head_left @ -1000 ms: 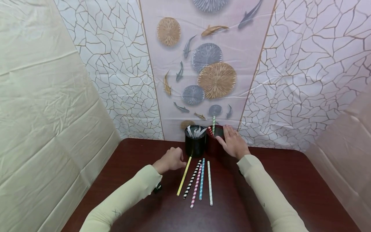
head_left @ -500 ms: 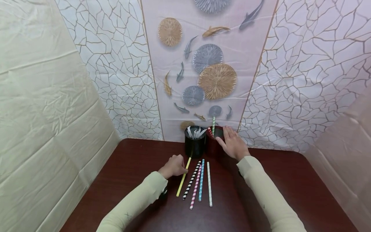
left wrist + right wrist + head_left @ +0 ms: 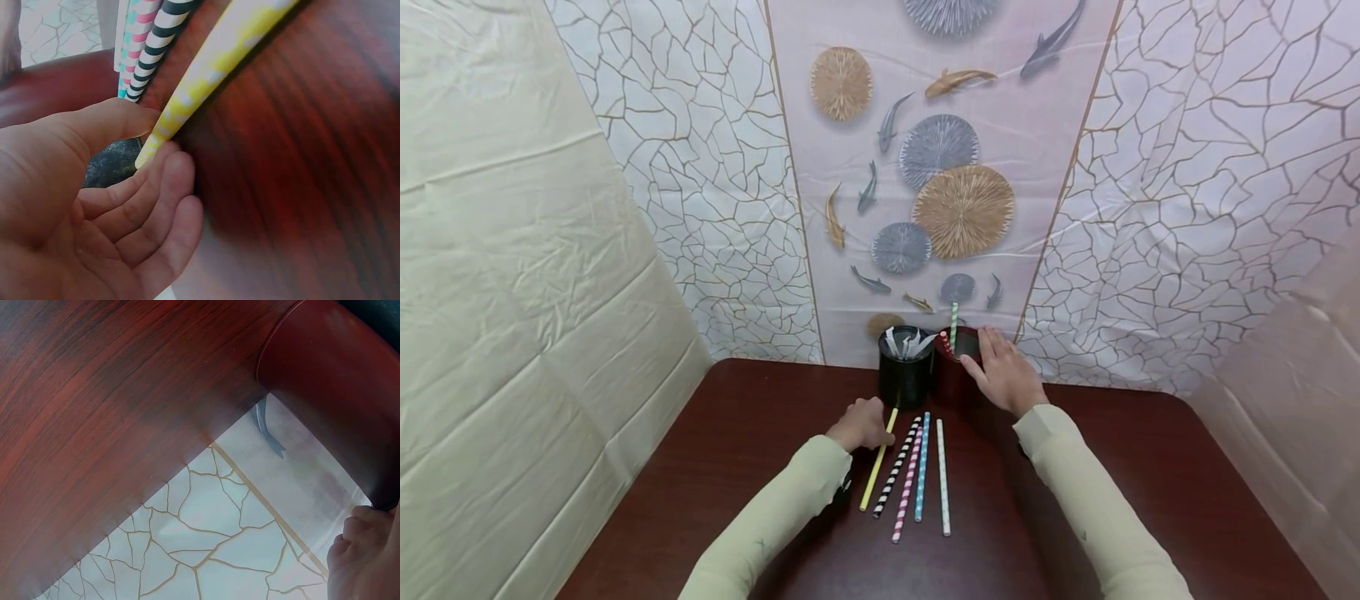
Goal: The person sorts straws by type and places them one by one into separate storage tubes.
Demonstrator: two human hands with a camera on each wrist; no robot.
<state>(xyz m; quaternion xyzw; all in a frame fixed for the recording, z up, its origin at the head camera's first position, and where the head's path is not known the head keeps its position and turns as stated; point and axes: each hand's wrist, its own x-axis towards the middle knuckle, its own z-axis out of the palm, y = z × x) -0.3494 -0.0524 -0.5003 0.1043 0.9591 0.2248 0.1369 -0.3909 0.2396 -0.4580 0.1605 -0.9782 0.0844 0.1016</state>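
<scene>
My left hand [image 3: 861, 423] pinches a yellow paper straw with white spots [image 3: 874, 481] between thumb and forefinger, close to its far end. The straw still lies along the table; the other fingers curl loosely beneath it in the left wrist view. My right hand [image 3: 1007, 377] rests on the rim of a dark red cup [image 3: 337, 381], fingers straight along its right side and thumb at the front. A green-striped straw [image 3: 953, 321] and a red white-dotted straw [image 3: 945, 343] lean inside that cup.
Right of the yellow straw lie black-striped [image 3: 891, 479], pink-striped [image 3: 906, 492], blue [image 3: 922, 475] and pale dotted [image 3: 943, 483] straws. A black cup [image 3: 904, 385] with white strips [image 3: 910, 342] stands left of the red cup. A patterned cloth [image 3: 955, 208] hangs behind the table.
My left hand has moved right from beside the yellow straw and taken hold of it. My right hand has kept its place on the red cup.
</scene>
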